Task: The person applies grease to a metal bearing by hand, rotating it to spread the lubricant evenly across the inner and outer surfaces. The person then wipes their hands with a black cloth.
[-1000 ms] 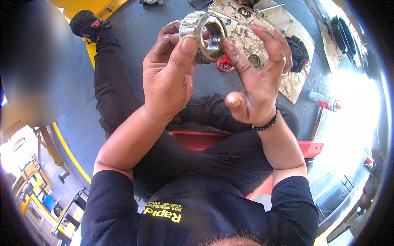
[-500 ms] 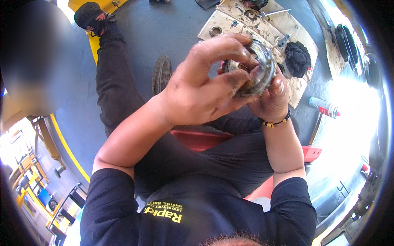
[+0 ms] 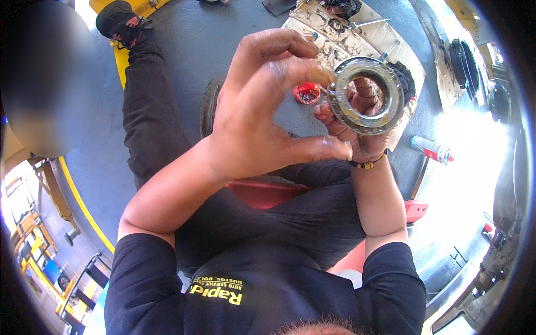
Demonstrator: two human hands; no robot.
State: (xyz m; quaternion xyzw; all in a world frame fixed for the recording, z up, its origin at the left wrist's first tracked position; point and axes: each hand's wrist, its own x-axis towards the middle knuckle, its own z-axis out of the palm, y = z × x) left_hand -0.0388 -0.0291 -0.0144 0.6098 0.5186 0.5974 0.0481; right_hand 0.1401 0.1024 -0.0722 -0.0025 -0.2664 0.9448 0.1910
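A greasy metal ring that looks like a wheel bearing [image 3: 367, 124] faces up in front of me, its round opening showing the fingers behind. My right hand [image 3: 365, 144] holds it from beneath and behind, with a dark beaded bracelet at the wrist. Close to the bearing's left side, my left hand [image 3: 251, 109] is spread in a wide C, thumb and fingers apart and shiny with grease. Its index fingertip is at the bearing's rim; I cannot tell if they touch. A small red round container [image 3: 307, 93] appears between the two hands.
Stained cardboard [image 3: 329, 47] lies on the grey floor ahead, bearing a long metal tool [image 3: 369, 22] and a black rag [image 3: 403, 78] partly behind the bearing. A spray can [image 3: 431, 149] lies to the right. A tyre [image 3: 209, 106] shows behind my left hand.
My left hand has opened and drawn back left, its fingers out of the bearing. The bearing has shifted right and turned face-up in my right hand. The red container has come into fuller view.
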